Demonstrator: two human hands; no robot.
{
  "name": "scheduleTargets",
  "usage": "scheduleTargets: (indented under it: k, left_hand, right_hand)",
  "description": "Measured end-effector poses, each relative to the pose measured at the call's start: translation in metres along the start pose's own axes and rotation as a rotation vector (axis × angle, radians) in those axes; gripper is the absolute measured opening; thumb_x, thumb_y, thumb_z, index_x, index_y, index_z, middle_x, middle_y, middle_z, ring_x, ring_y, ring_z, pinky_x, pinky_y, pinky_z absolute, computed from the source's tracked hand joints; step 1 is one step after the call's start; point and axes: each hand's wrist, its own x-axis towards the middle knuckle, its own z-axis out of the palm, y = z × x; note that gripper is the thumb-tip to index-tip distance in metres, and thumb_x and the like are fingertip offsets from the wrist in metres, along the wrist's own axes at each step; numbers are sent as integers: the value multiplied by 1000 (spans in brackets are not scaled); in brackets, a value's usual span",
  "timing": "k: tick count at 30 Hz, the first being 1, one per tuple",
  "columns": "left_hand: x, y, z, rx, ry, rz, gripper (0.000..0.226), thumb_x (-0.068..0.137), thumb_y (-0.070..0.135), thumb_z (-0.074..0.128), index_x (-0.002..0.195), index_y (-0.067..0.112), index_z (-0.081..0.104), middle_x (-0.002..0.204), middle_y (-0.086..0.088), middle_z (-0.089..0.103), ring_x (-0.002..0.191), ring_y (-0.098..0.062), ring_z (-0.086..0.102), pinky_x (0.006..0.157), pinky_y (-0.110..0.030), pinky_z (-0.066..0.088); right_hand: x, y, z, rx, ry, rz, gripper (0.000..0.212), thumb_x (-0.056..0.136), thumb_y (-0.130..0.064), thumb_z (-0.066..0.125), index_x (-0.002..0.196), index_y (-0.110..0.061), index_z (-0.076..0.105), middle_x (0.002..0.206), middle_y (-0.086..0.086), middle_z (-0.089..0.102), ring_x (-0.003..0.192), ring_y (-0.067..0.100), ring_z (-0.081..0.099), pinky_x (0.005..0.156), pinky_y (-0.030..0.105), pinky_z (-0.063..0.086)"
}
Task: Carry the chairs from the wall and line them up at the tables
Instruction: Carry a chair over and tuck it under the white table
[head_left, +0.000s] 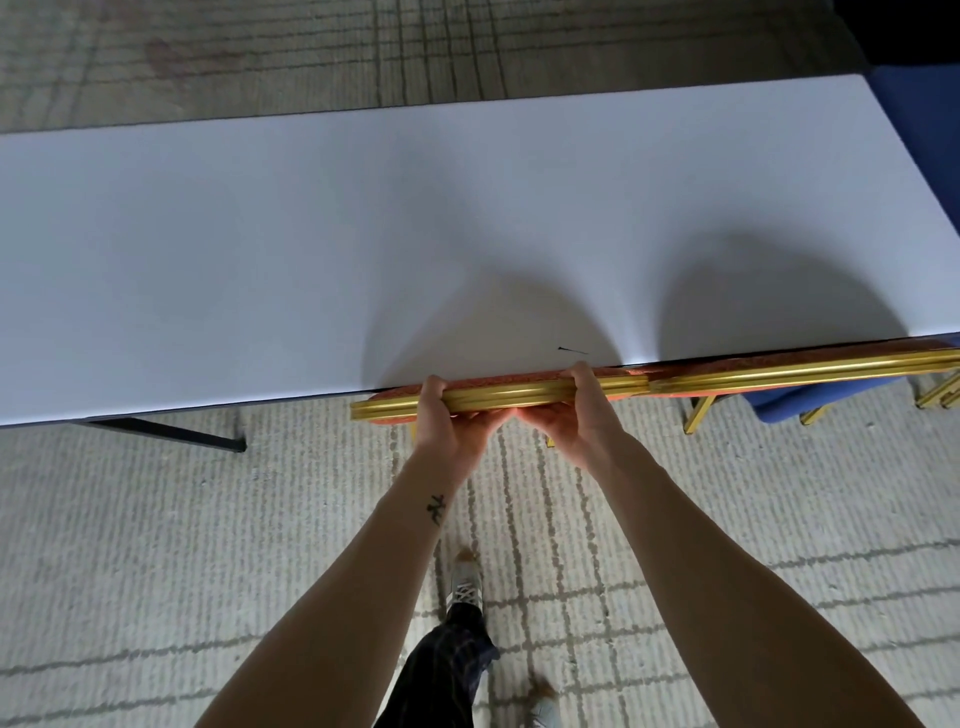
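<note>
At the near edge of the bench (311, 234), left hand (445, 418) and right hand (577, 410) clamp fingers on the chair (501, 397) rail; a skewed push could strike the neighbouring chair (779, 370).

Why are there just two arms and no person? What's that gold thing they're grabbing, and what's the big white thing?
The camera sits on the person's head and looks down. So you see what they see: their own arms, and one shoe on the carpet. The big white thing is a table, seen from above. On it I can make out only shadows and a tiny dark mark. The gold thing is the top of the back of a chair, which has red padding. The left hand and the right hand both hold it, fingers curled over the bar, right at the table's edge. The other chair stands beside it on the right.
</note>
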Motion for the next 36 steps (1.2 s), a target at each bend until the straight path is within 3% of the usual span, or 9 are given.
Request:
scheduleTargets:
  k: [6,13,19,26,29,32,36]
  left_hand:
    - [-5,0,2,-21,13,-22,45,91,13,62,131,-2,52,128,-32,61,118,-53,58,102,-70,45]
    - [-3,-12,4,24,25,20,38,96,19,55,129,0,58,124,-29,66,116,-47,63,100,-66,50]
    - [-4,-4,5,44,53,-10,35,95,17,54,127,0,54,123,-31,63,113,-49,62,102,-67,47]
    - [-10,-1,10,40,41,-39,26,96,11,54,119,0,53,119,-31,62,115,-51,59,103,-68,46]
    - [-7,-1,11,21,62,-12,26,96,15,52,117,-1,54,117,-29,63,114,-50,60,102,-68,47]
    - [0,-4,12,26,70,-2,29,95,16,53,119,-1,54,121,-29,63,114,-49,61,98,-68,49]
    - [-2,-6,12,39,58,-10,27,97,17,52,118,0,55,123,-29,63,115,-48,62,100,-66,49]
  right_hand:
    - [-6,-3,3,23,48,-5,44,91,-11,57,133,1,53,118,25,64,113,42,66,95,62,54]
    - [-3,0,-6,-29,44,-41,27,101,-20,50,119,-2,59,112,23,69,108,38,69,98,58,54]
    - [-5,0,4,-28,64,-40,25,100,-20,53,119,-5,57,104,20,68,98,36,70,79,52,61]
    - [-11,-1,7,15,117,-43,43,96,-16,58,135,2,54,115,24,68,107,39,69,85,56,59]
    - [-8,0,8,63,86,-21,41,96,-14,57,134,2,53,124,27,65,112,41,67,88,58,58]
    - [-6,-3,3,31,63,-15,37,97,-15,55,130,2,54,116,25,66,111,40,68,88,55,59]
    - [-10,-6,3,-7,49,-7,28,99,-18,52,121,-1,57,103,21,68,98,35,70,76,46,62]
